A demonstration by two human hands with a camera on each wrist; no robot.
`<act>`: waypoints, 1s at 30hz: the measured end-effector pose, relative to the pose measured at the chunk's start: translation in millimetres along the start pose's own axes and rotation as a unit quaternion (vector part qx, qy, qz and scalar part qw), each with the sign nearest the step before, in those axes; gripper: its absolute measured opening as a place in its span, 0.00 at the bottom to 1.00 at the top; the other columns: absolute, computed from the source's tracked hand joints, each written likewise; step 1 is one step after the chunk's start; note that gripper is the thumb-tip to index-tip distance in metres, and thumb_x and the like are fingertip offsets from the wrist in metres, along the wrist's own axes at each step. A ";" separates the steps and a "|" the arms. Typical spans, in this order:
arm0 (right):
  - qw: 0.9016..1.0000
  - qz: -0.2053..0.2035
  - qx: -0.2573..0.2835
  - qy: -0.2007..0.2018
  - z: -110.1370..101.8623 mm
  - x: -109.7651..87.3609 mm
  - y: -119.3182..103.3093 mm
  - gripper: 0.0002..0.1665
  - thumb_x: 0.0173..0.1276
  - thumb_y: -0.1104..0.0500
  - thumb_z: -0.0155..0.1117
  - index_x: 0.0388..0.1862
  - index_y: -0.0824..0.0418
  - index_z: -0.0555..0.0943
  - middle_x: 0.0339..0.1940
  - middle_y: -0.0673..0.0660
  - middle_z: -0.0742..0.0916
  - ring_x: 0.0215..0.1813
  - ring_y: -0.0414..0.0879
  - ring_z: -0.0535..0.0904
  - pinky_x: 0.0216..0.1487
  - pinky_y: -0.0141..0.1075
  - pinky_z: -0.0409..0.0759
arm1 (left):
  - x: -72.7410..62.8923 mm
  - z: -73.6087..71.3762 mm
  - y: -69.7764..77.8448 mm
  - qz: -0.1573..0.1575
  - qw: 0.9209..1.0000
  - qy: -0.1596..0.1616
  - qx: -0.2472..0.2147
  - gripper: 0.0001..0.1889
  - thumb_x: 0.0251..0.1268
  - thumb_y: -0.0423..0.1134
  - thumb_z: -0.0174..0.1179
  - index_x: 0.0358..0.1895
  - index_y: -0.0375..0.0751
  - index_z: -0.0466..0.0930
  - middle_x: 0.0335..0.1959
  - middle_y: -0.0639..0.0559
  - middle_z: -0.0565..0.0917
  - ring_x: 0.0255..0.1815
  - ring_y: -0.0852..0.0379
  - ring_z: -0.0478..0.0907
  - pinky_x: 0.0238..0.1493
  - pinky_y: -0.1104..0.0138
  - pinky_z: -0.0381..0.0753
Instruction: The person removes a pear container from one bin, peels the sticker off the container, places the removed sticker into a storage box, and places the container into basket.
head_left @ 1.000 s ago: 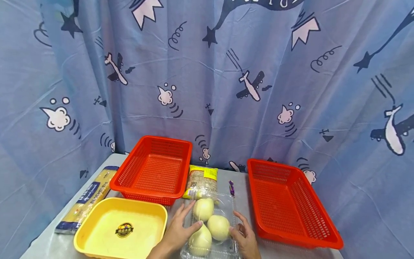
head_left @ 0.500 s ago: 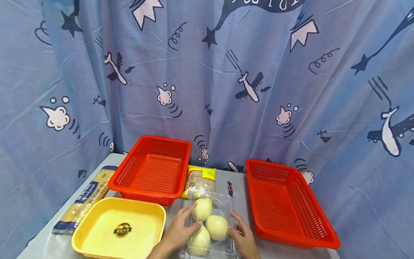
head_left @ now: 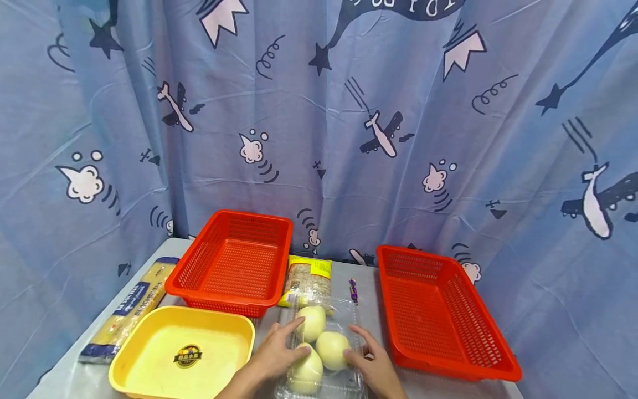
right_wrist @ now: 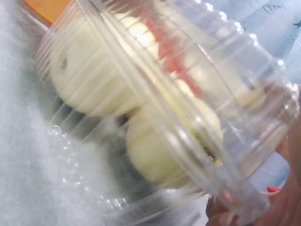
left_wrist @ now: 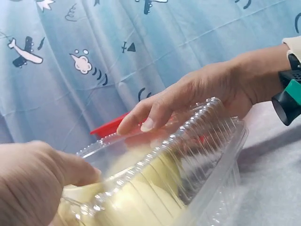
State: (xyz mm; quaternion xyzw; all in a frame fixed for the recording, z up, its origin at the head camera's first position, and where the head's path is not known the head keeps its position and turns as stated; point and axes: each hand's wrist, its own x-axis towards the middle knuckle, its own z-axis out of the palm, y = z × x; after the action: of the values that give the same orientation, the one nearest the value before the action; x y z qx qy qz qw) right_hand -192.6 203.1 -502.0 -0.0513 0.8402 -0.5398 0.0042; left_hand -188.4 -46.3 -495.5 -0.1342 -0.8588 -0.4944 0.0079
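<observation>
A clear plastic clamshell box (head_left: 344, 318) at the front middle of the table holds three pale yellow pears (head_left: 333, 350). My left hand (head_left: 274, 354) grips the box's left side, its thumb laid over the top and its fingers along the edge. On the opposite side, my right hand (head_left: 374, 363) holds the rim, thumb inward over the nearest pear and fingers curled at the edge. The left wrist view shows the ridged plastic wall (left_wrist: 188, 141) between both hands. Up close in the right wrist view, pears (right_wrist: 174, 146) show through the plastic; my right hand is mostly cut off there.
A yellow tub (head_left: 214, 343) stands left of the box, with a red basket (head_left: 244, 305) behind it. Another red basket (head_left: 438, 366) is at right. A pasta pack (head_left: 132, 310) lies far left. Behind the box are a yellow-edged food bag (head_left: 309, 277) and a purple-wrapped candy (head_left: 353, 291).
The right thumb has slid slightly inward over the box, toward the nearest pear. Both hands stay on the box, and the head view has shifted a little.
</observation>
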 end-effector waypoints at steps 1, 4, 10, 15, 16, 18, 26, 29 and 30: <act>1.000 0.000 -0.011 -0.004 -0.4 -0.3 -2.6 0.33 0.61 0.60 0.70 0.66 0.61 0.73 0.19 0.52 0.72 0.22 0.41 0.67 0.23 0.30 0.66 | 0.9 -0.8 1.0 -0.003 1.000 -0.006 0.005 0.37 0.54 0.49 0.70 0.68 0.43 0.70 0.48 0.35 0.72 0.48 0.40 0.73 0.48 0.44 0.74; 0.999 0.003 -0.042 -0.017 -1.2 -0.5 -10.3 0.35 0.60 0.55 0.70 0.67 0.58 0.73 0.17 0.51 0.72 0.22 0.41 0.67 0.23 0.31 0.67 | 3.1 -3.2 4.6 -0.016 0.999 -0.026 0.021 0.38 0.52 0.49 0.71 0.68 0.42 0.70 0.51 0.31 0.72 0.51 0.37 0.72 0.49 0.43 0.74; 0.997 0.007 -0.079 -0.023 -0.8 -1.9 -21.3 0.38 0.59 0.51 0.70 0.68 0.58 0.72 0.15 0.49 0.70 0.20 0.42 0.66 0.20 0.32 0.65 | 6.6 -11.8 13.7 -0.035 0.997 -0.065 0.035 0.41 0.51 0.47 0.73 0.69 0.39 0.67 0.58 0.25 0.72 0.65 0.24 0.58 0.58 0.36 0.62; 0.995 0.005 -0.101 -0.005 -4.3 -4.7 -30.2 0.37 0.59 0.48 0.71 0.67 0.55 0.74 0.14 0.48 0.69 0.18 0.41 0.64 0.18 0.32 0.64 | 8.3 -20.4 24.1 -0.036 0.995 -0.083 0.029 0.42 0.51 0.46 0.73 0.70 0.38 0.66 0.62 0.26 0.70 0.68 0.21 0.46 0.60 0.34 0.54; 0.995 0.002 -0.104 -0.003 -6.0 -5.4 -32.6 0.37 0.59 0.48 0.71 0.67 0.55 0.74 0.13 0.47 0.68 0.18 0.40 0.63 0.18 0.31 0.64 | 8.8 -22.3 26.6 -0.030 0.996 -0.084 0.032 0.42 0.50 0.46 0.74 0.70 0.37 0.67 0.61 0.26 0.70 0.68 0.21 0.47 0.60 0.34 0.55; 0.995 -0.001 -0.104 -0.002 -9.5 -6.1 -39.3 0.37 0.58 0.49 0.72 0.67 0.54 0.74 0.13 0.47 0.67 0.18 0.40 0.63 0.18 0.31 0.64 | 10.5 -27.0 32.0 -0.008 0.996 -0.084 0.042 0.43 0.48 0.46 0.75 0.69 0.36 0.67 0.60 0.27 0.72 0.66 0.23 0.53 0.60 0.36 0.60; 0.994 -0.007 -0.100 -0.054 -24.3 -7.3 -71.6 0.45 0.56 0.47 0.73 0.72 0.55 0.68 0.20 0.50 0.69 0.22 0.43 0.66 0.22 0.34 0.68 | 15.5 -50.5 57.5 0.033 0.992 -0.091 0.085 0.46 0.45 0.50 0.76 0.69 0.34 0.67 0.57 0.34 0.76 0.54 0.39 0.68 0.51 0.46 0.72; 0.992 -0.004 -0.092 -0.086 -29.7 -7.9 -84.2 0.47 0.57 0.47 0.73 0.74 0.54 0.65 0.15 0.49 0.66 0.16 0.42 0.65 0.17 0.35 0.70 | 15.5 -58.8 66.6 0.034 0.991 -0.095 0.090 0.46 0.46 0.49 0.76 0.69 0.33 0.66 0.57 0.33 0.76 0.54 0.39 0.68 0.52 0.46 0.71; 0.991 -0.004 -0.090 -0.095 -31.5 -8.1 -88.3 0.48 0.57 0.47 0.72 0.75 0.54 0.64 0.14 0.49 0.66 0.14 0.43 0.65 0.16 0.35 0.71 | 15.5 -61.6 69.6 0.035 0.991 -0.099 0.089 0.46 0.46 0.49 0.76 0.69 0.33 0.66 0.57 0.31 0.75 0.55 0.39 0.68 0.52 0.47 0.71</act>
State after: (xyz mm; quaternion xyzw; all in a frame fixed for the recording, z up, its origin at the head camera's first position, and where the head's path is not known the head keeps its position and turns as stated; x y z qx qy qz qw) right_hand -179.3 196.1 -409.1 -0.1059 0.8811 -0.4545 0.0770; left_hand -194.1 -62.2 -402.8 -0.2108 -0.8908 -0.3998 -0.0478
